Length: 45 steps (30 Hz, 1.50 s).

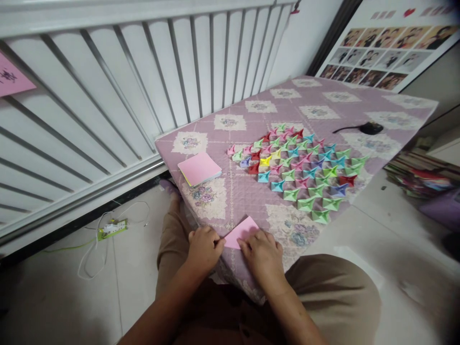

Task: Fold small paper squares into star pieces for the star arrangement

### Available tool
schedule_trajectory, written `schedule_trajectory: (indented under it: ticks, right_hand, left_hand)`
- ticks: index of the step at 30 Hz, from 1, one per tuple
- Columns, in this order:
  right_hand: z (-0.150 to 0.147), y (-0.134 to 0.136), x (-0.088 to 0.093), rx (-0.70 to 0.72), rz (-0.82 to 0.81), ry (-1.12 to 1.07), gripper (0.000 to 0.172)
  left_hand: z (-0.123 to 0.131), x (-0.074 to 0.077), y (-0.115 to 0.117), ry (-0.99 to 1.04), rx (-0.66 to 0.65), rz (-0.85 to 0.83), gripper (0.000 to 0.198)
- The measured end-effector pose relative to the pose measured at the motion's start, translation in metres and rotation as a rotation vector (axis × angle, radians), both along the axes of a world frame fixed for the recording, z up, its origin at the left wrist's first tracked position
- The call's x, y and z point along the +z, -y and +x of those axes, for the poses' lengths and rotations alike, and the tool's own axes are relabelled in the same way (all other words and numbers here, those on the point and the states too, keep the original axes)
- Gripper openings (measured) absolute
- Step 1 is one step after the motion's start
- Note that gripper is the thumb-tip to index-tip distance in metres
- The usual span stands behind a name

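A pink sheet of paper (241,232), folded into a triangle-like shape, lies at the near edge of the cloth-covered table. My left hand (204,245) pinches its left corner between thumb and fingers. On its right part rests my right hand (263,251), fingers bent and pressing the paper to the cloth; the fingers cover that side. Beyond to the left sits a stack of square paper (200,168) with a pink sheet on top. Many small folded paper shapes (298,167) in green, pink, blue, red and yellow stand in rows to the right.
The table (247,191) has a purple quilted cloth with flowers. A white radiator (143,72) runs along its far left side. A black object with a cord (371,128) lies at the right. A power strip (112,229) with white cables is on the floor.
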State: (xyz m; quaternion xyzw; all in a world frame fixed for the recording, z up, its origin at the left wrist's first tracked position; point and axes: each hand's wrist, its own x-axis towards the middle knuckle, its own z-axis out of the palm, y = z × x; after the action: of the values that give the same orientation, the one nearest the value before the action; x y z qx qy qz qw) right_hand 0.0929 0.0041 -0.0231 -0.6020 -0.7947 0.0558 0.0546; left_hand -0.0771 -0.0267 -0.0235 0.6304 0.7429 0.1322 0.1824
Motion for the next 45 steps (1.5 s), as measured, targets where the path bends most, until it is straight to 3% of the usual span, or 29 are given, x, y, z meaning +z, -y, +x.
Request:
schedule_trajectory:
  ticks: [21,30,33,39,45]
  right_hand:
    - [-0.0010,-0.0033,0.0008,-0.007,-0.063,0.045,0.032]
    - [-0.0005,-0.0029,-0.0031,-0.002,-0.018,0.029,0.029]
    - [-0.0005,-0.0031,-0.0032,0.006,0.006,0.012,0.027]
    - [0.0008,-0.0011,-0.0030,0.019,0.048,-0.019,0.026]
    - [0.0087,0.0009,-0.0081,-0.003,0.093,-0.141,0.022]
  left_hand:
    - [0.0027,0.0009,-0.0049,-0.075,-0.014,-0.047,0.023]
    - [0.0040,-0.0001,-0.0008,-0.131,-0.054,0.016,0.017]
    - [0.0042,-0.0022,-0.0006,-0.153,-0.185,0.132,0.010]
    - [0.0020,-0.0051,-0.0072,-0.233,-0.613,0.288,0.021]
    - [-0.0007,-0.0064,-0.0089,-0.278,-0.692,0.308,0.026]
